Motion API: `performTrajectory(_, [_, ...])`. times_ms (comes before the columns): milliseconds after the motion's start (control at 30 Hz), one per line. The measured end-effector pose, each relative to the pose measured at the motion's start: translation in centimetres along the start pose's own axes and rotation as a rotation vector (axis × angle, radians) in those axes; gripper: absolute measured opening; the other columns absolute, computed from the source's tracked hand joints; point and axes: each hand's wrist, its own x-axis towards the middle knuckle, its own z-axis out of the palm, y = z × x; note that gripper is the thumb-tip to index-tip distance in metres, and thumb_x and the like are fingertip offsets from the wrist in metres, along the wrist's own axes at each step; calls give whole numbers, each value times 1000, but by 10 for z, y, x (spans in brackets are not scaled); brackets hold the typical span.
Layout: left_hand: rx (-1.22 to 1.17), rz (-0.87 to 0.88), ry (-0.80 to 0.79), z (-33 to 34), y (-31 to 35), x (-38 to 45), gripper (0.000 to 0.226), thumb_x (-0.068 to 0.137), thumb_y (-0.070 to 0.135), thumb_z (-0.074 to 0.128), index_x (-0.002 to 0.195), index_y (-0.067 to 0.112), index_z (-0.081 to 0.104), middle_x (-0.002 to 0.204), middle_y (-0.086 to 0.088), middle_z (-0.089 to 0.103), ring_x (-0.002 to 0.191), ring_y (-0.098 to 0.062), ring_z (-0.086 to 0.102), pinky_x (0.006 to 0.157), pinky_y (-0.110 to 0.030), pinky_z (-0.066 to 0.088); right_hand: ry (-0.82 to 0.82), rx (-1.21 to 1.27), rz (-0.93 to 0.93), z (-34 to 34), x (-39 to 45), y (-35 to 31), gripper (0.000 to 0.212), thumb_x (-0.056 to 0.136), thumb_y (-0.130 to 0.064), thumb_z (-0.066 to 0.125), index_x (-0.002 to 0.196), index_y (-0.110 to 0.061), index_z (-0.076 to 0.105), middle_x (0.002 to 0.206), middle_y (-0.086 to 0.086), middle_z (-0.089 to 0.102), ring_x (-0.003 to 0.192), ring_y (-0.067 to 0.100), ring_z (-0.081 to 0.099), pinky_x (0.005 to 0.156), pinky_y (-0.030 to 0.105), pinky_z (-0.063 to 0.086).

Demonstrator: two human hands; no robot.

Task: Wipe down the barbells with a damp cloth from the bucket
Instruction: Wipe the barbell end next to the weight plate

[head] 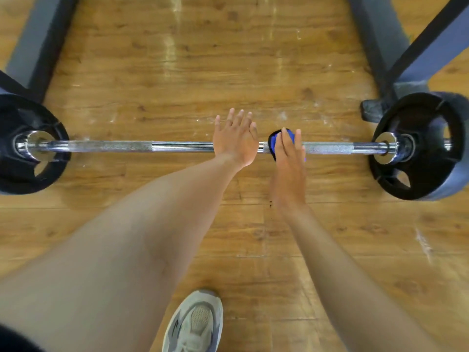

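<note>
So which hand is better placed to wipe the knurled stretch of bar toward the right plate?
Right. The right hand already presses the blue cloth onto the bar beside that stretch; the left hand is bare.

A glossy brown wood-plank floor (pixel 253 59) is seen, on which black round weight plates (pixel 416 148), grey steel rack feet (pixel 375 47) and a grey mesh sneaker (pixel 195 323) are set.

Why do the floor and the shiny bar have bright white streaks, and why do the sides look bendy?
Head view: glare from overhead light streaks the wooden floor and glints along the barbell. The wide-angle lens curves the edges, so the weight plates look warped. The right hand on the blue cloth is slightly blurred.
</note>
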Motion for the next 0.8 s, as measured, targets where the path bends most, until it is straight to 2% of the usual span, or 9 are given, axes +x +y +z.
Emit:
performTrajectory(133, [-7,-27,-30,-7,0,19,57,109,38,4,164,25,10,171,5,8,158,-17,-4,127,-48,-2,-6,-19,-142,6,14,-7,87,75,32,47,155,1,33,166,7,27,156,31,8,125,52,17])
performTrajectory(200, [-29,-39,-49,-9,-1,28,57,109,39,3,164,25,9,171,5,7,158,-17,-4,127,-48,-4,24,-65,-11,1,27,11,89,75,32,46,156,-1,30,167,5,23,156,29,6,126,47,12])
performTrajectory(267, [-41,-43,-63,-11,-2,38,58,108,40,3,164,25,9,171,4,7,158,-18,-4,127,-48,-5,58,-85,71,1,32,7,92,75,32,42,158,-1,23,169,3,16,156,30,1,126,47,17])
performTrajectory(367, [-43,-46,-92,-14,-2,52,58,108,41,2,164,26,8,171,4,6,158,-18,-4,127,-49,-6,-14,-91,-138,1,35,3,96,70,33,40,158,-2,25,169,2,16,156,29,0,122,53,26])
performTrajectory(433, [-47,-48,-108,-17,-3,59,58,108,41,3,164,26,9,171,4,6,158,-19,-4,126,-50,-6,-50,-129,-230,-7,46,26,98,69,33,43,158,-4,28,168,1,19,157,27,3,123,53,21])
performTrajectory(567, [-64,-40,-107,-19,-4,74,58,108,41,3,164,25,10,171,3,7,158,-19,-3,126,-50,-6,31,-93,23,-6,56,27,96,73,35,41,159,-5,23,169,0,15,157,25,-2,126,43,12])
performTrajectory(700, [-80,-46,-114,-23,-4,85,58,108,41,3,164,25,10,171,4,8,158,-19,-3,126,-50,-5,-63,-65,-254,0,65,17,99,69,32,44,159,-7,27,168,-4,16,157,23,2,125,46,19])
performTrajectory(733, [-83,-43,-114,-24,-5,89,58,108,41,4,164,25,9,171,4,8,158,-19,-3,126,-51,-5,-33,-95,-233,0,73,28,99,69,33,45,158,-6,29,168,-1,20,157,26,6,124,48,21])
performTrajectory(800, [-81,-37,-106,-24,-6,94,58,109,42,4,164,25,9,171,4,8,158,-19,-2,126,-51,-5,24,-113,-27,0,82,33,98,71,35,45,158,-5,25,168,2,19,157,28,4,125,49,19])
